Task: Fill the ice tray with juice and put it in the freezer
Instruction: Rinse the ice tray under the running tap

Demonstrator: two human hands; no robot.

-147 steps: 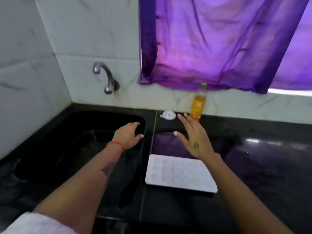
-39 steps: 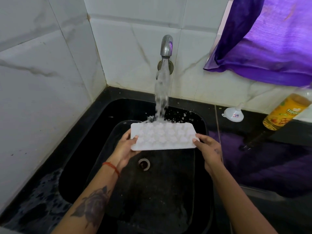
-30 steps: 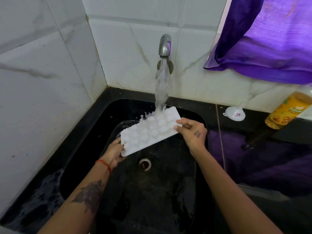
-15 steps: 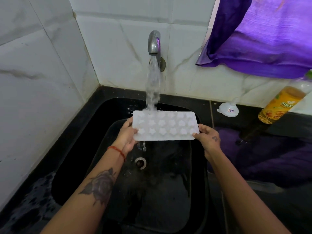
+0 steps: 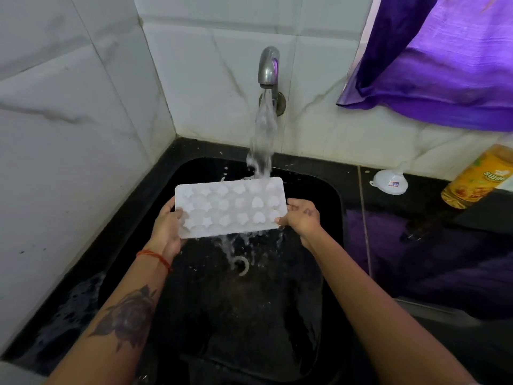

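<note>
A white ice tray (image 5: 230, 208) with star and heart shaped cells is held over the black sink (image 5: 331, 207), cells facing up. My left hand (image 5: 166, 227) grips its left end and my right hand (image 5: 301, 218) grips its right end. Water from the metal tap (image 5: 268, 66) strikes the tray's far right edge and spills off its near edge toward the drain (image 5: 241, 266). An orange juice bottle (image 5: 476, 176) stands on the counter at the far right, its top cut off by the frame.
A small white funnel (image 5: 390, 183) lies on the black counter (image 5: 416, 245) between the sink and the bottle. A purple curtain (image 5: 444, 59) hangs at upper right. White marble walls close off the left and back. The counter left of the sink is wet.
The tray came off the counter into the sink under the running tap and was tilted during rinsing. Since half a second ago it has dropped slightly, and more water spills off it.
</note>
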